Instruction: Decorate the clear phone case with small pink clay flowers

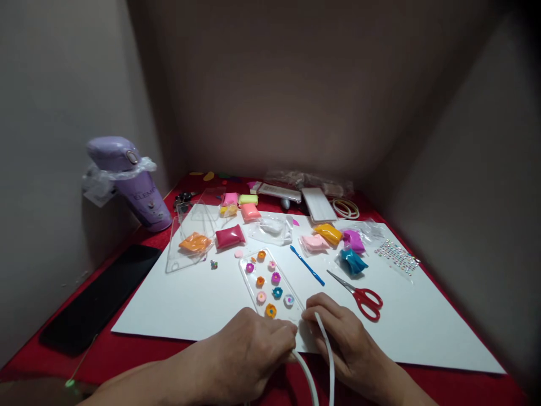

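My left hand (253, 349) rests at the near edge of a white sheet (190, 304), fingers curled and pinched near the near end of a clear phone case (270, 282) dotted with several small clay flowers. My right hand (342, 338) is beside it, fingers closed around a thin white strip (327, 349) that loops down toward me. What my left fingertips pinch is too small to make out. Red-handled scissors (363, 296) and a blue modelling stick (307, 265) lie just beyond my right hand.
Bags of coloured clay lie across the sheet: orange (194, 242), red (229, 236), yellow (328, 232), purple (353, 241), blue (353, 261). A purple bottle (135, 186) stands at left, a black phone (101, 296) on the red cloth, a sticker gem sheet (397, 256) at right.
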`<state>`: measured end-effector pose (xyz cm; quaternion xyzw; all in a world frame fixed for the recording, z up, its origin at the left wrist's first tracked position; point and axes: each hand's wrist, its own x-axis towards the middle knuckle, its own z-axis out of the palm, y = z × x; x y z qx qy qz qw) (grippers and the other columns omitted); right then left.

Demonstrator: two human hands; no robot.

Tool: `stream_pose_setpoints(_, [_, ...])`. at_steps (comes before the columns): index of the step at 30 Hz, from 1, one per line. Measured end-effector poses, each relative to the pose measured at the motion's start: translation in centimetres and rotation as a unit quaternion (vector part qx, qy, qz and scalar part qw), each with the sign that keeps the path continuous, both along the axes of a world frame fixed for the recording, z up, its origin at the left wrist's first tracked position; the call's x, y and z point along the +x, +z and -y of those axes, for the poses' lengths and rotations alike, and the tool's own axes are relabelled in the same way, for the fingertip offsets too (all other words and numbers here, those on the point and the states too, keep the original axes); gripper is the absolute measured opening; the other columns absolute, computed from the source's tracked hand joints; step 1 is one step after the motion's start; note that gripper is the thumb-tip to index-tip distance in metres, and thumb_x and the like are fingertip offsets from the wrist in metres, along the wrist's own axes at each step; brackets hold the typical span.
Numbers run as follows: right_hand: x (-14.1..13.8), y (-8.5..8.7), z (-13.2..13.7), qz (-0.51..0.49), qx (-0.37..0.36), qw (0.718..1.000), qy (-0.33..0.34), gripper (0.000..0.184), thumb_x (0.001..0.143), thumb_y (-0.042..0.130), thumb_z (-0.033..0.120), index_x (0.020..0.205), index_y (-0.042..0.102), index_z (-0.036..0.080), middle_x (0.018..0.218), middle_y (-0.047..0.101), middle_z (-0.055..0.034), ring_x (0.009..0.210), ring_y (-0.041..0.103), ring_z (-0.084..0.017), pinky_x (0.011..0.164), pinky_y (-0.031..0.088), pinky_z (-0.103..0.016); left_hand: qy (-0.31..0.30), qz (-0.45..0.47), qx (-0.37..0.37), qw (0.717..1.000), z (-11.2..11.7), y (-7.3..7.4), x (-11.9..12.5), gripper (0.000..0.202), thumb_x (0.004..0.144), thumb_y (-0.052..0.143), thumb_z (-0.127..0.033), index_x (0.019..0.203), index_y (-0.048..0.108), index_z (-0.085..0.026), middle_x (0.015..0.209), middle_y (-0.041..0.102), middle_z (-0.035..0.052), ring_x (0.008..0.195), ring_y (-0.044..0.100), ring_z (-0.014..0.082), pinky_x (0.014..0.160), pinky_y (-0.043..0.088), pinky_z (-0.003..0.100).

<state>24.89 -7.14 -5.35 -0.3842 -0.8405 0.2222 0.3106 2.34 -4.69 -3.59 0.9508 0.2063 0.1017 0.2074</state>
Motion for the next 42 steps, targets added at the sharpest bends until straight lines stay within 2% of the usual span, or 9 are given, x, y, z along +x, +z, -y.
stream_pose_setpoints(4, [-0.03, 0.04, 0.12, 0.039, -0.034, 0.999, 0.016, 0.018, 0.09, 0.042, 0.01, 0.096, 0.057, 0.018, 0.088, 0.05, -0.006, 0.073, 0.053, -0.016, 0.063, 0.046, -0.029, -0.003, -0.007, 0.003, 1.0, 0.01, -0.07, -0.05, 0.012, 0.083, 0.048, -0.012, 0.087, 0.04, -0.021, 0.08, 0.059, -0.003, 0.063, 0.052, 0.0126, 0.052, 0.033, 0.029])
stream_pose_setpoints(9, [-0.15, -0.26, 0.22, 0.085, -0.004, 0.996, 0.017, 0.019, 0.092, 0.041, 0.012, 0.092, 0.06, 0.016, 0.083, 0.049, -0.0054, 0.071, 0.051, -0.016, 0.061, 0.043, -0.028, -0.003, -0.009, 0.006, 1.0, 0.01, -0.27, -0.02, 0.014, 0.083, 0.048, -0.012, 0.092, 0.042, -0.021, 0.082, 0.06, -0.0031, 0.065, 0.054, 0.0136, 0.052, 0.033, 0.029])
stream_pose_setpoints(16, [0.01, -0.15, 0.08, 0.061, -0.022, 0.998, 0.016, 0.022, 0.093, 0.036, 0.012, 0.087, 0.057, 0.016, 0.084, 0.05, -0.0061, 0.069, 0.05, -0.015, 0.06, 0.042, -0.027, 0.0, -0.002, 0.0, 1.0, -0.02, -0.13, 0.07, 0.013, 0.083, 0.048, -0.011, 0.088, 0.04, -0.021, 0.079, 0.058, -0.0034, 0.063, 0.052, 0.0127, 0.053, 0.034, 0.028])
stream_pose_setpoints(22, [-0.14, -0.31, 0.06, 0.1, -0.027, 0.994, 0.022, 0.021, 0.094, 0.039, 0.016, 0.085, 0.058, 0.016, 0.081, 0.047, -0.0045, 0.068, 0.047, -0.015, 0.059, 0.037, -0.027, -0.001, 0.0, 0.003, 1.0, -0.07, -0.34, 0.03, 0.014, 0.082, 0.049, -0.012, 0.088, 0.04, -0.021, 0.078, 0.057, -0.0039, 0.062, 0.05, 0.0124, 0.051, 0.032, 0.029])
stream_pose_setpoints(27, [-0.06, -0.39, 0.03, 0.084, -0.034, 0.996, 0.018, 0.021, 0.094, 0.036, 0.015, 0.084, 0.055, 0.016, 0.083, 0.049, -0.0059, 0.069, 0.048, -0.016, 0.06, 0.038, -0.028, -0.001, 0.0, 0.004, 1.0, -0.06, -0.1, 0.07, 0.011, 0.084, 0.047, -0.012, 0.086, 0.04, -0.021, 0.078, 0.058, -0.0038, 0.062, 0.051, 0.0121, 0.052, 0.033, 0.028])
stream_pose_setpoints(34, [-0.09, -0.4, 0.03, 0.091, -0.032, 0.995, 0.025, 0.022, 0.095, 0.039, 0.016, 0.093, 0.061, 0.016, 0.083, 0.049, -0.0053, 0.07, 0.049, -0.015, 0.061, 0.04, -0.027, 0.005, -0.005, 0.006, 1.0, -0.04, -0.21, 0.05, 0.01, 0.085, 0.048, -0.014, 0.09, 0.042, -0.02, 0.08, 0.059, -0.0036, 0.063, 0.052, 0.0128, 0.052, 0.033, 0.029])
stream_pose_setpoints(42, [0.01, -0.39, -0.03, 0.077, -0.036, 0.996, 0.02, 0.023, 0.094, 0.037, 0.016, 0.084, 0.057, 0.016, 0.083, 0.05, -0.0057, 0.069, 0.049, -0.015, 0.06, 0.04, -0.028, 0.006, -0.009, 0.001, 1.0, -0.09, -0.12, 0.02, 0.008, 0.086, 0.047, -0.015, 0.086, 0.041, -0.021, 0.079, 0.059, -0.0037, 0.063, 0.052, 0.0124, 0.052, 0.032, 0.028])
